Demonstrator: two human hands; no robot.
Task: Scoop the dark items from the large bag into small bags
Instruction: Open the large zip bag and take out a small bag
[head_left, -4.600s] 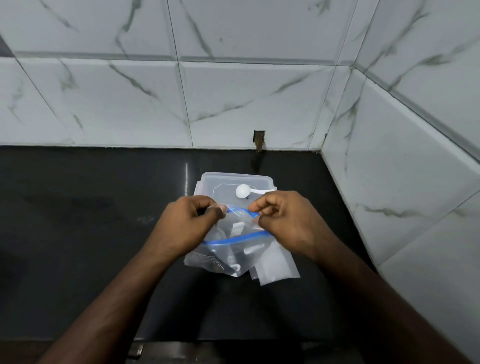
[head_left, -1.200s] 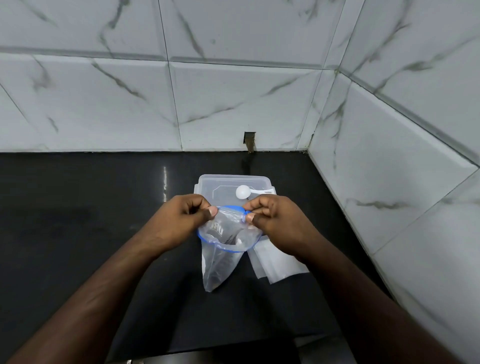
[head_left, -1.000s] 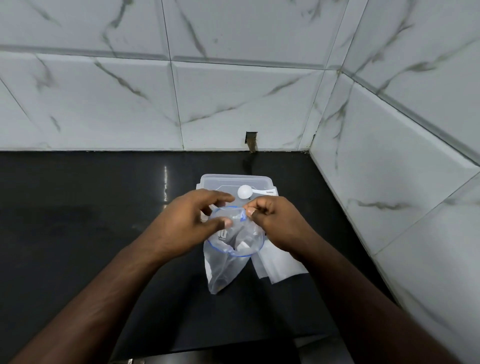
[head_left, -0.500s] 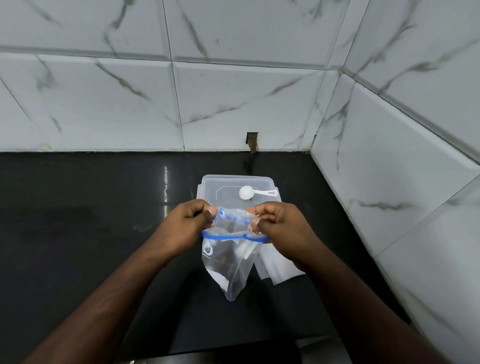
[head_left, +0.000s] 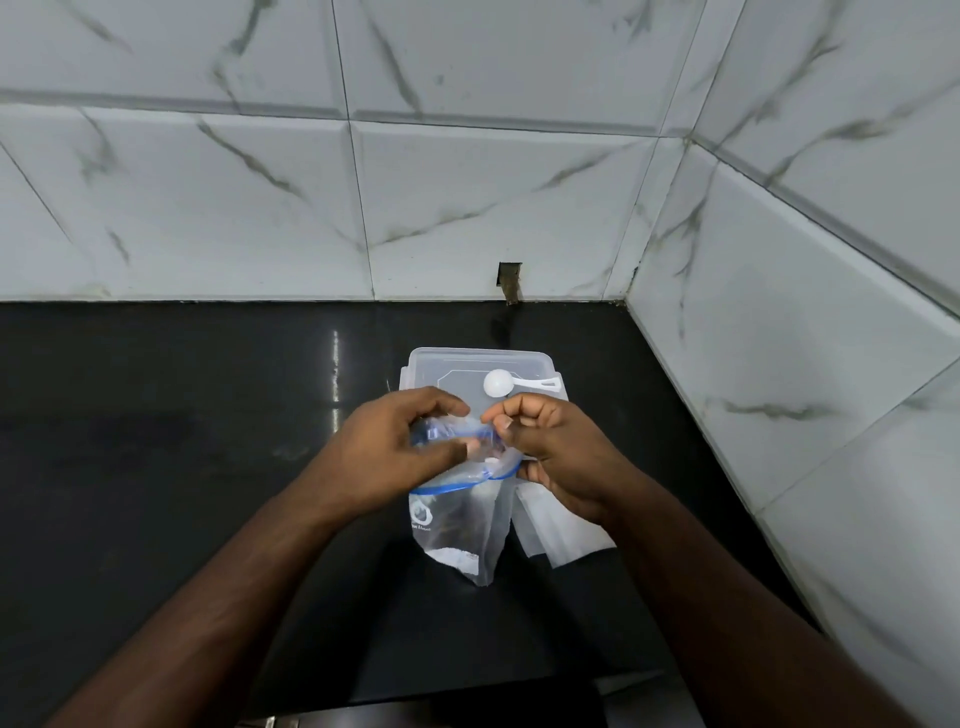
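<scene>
A small clear zip bag (head_left: 462, 525) with a blue seal strip hangs above the black counter, its mouth held between both hands. My left hand (head_left: 387, 457) has its thumb and fingers round the bag's top edge. My right hand (head_left: 556, 457) pinches the other side of the rim. Nothing dark shows plainly inside the bag. Behind the hands a clear plastic container (head_left: 441, 364) sits closed, with a white scoop (head_left: 506, 384) lying on its lid. The large bag is not in view.
Several flat small bags (head_left: 561, 535) lie on the black counter (head_left: 156, 441) under my right hand. White marble tile walls (head_left: 779, 322) close the counter at the back and right. The counter's front edge runs near the bottom of the view.
The bag went from being pulled flat between both hands to hanging with its mouth worked apart. My left hand shifted its grip over the rim; the right kept pinching.
</scene>
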